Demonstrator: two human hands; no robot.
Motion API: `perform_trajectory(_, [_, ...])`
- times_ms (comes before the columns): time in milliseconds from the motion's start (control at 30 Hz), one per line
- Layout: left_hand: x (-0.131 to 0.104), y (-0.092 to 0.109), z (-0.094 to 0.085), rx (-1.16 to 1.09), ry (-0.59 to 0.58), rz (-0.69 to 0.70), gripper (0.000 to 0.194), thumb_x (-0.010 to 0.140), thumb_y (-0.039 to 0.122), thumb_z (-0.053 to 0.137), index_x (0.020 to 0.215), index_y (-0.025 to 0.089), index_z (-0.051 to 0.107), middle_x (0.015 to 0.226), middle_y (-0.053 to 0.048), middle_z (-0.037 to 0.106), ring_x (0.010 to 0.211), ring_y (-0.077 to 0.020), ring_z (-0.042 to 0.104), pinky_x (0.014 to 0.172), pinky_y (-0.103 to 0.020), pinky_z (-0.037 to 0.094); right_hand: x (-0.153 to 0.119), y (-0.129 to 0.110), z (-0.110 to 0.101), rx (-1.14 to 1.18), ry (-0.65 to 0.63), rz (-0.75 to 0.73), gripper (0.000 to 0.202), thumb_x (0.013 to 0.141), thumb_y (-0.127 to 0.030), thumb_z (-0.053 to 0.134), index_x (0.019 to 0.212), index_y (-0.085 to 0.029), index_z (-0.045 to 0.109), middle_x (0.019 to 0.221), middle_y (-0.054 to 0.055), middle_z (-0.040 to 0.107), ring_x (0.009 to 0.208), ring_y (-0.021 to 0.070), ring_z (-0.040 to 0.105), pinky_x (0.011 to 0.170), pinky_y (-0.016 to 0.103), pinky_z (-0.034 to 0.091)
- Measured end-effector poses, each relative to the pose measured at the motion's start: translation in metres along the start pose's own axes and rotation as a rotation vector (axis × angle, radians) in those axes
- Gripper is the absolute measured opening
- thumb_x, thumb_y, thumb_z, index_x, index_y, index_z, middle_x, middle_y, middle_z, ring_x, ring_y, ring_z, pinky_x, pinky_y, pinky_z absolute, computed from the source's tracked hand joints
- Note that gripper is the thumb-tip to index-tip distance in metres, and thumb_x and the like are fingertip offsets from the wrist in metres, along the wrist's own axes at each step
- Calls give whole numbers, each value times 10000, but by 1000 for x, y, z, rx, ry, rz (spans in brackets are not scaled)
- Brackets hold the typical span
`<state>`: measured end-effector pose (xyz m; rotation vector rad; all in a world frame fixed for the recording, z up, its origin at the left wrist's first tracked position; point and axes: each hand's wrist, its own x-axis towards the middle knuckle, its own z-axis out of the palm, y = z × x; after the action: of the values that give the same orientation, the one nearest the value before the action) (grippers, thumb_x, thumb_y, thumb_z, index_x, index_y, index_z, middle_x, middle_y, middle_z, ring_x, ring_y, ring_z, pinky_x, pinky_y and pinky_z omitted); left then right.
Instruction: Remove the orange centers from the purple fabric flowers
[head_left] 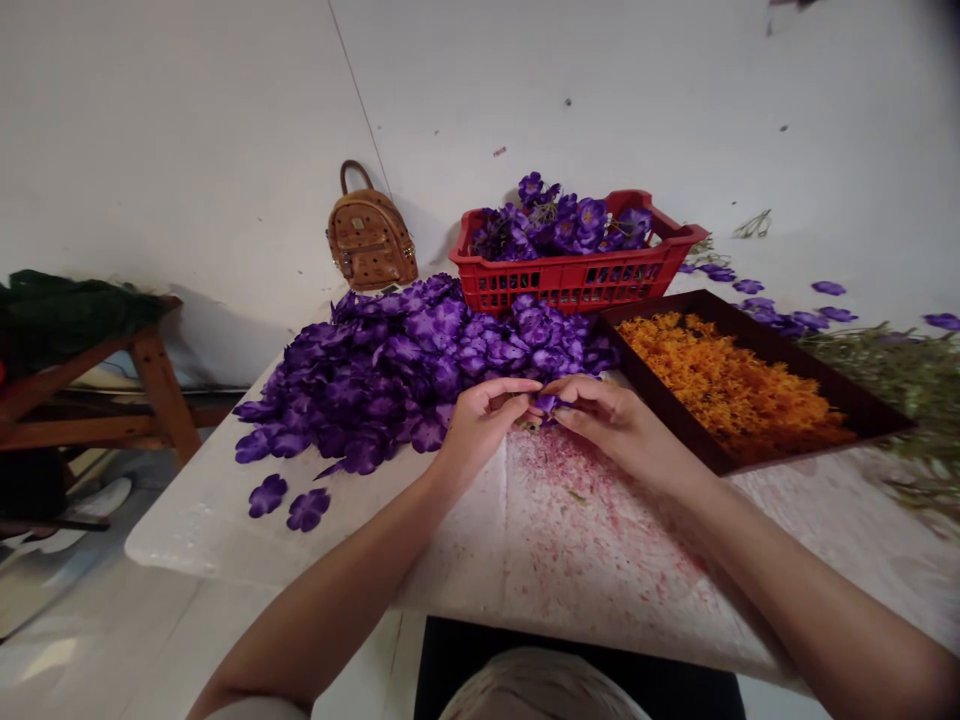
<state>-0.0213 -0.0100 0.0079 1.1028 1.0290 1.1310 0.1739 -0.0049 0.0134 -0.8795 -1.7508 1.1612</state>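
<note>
My left hand (pixel 487 412) and my right hand (pixel 600 410) meet over the middle of the table, fingertips pinched close together. Between the right fingers is a small purple fabric flower (pixel 548 404), partly hidden by them. The left thumb and forefinger are closed right beside it on something too small to make out. Just behind and to the left lies a large heap of purple fabric petals (pixel 390 360). To the right of my right hand stands a dark tray (pixel 675 420) filled with orange flower centres (pixel 727 380).
A red plastic basket (pixel 570 272) of purple artificial flowers stands at the back, with a brown backpack (pixel 371 240) to its left. Green stems (pixel 892 380) and loose petals lie at the right. Two petals lie near the left table edge (pixel 172 540). A wooden bench (pixel 161 385) is far left.
</note>
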Motion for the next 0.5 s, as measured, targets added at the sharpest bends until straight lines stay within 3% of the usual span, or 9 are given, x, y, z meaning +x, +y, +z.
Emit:
perform_trajectory(200, [1,0,-3,-3,-23,-2,189,901,181,691,1053,137,794,826,-69,798,744,-145,736,736,-264,578,0,3,-2,30,-20,90,179,927,-384,684,815,-245,691,823,18,649,817,216,568,777,371,410])
perform_trajectory(500, [1,-17,0,416,-3,266,155,902,116,658,993,188,760,914,-46,805,822,-173,750,782,-294,589,-2,1,4,331,102,247,273,828,-460,826,735,-245,685,775,-8,599,793,184,543,805,355,427])
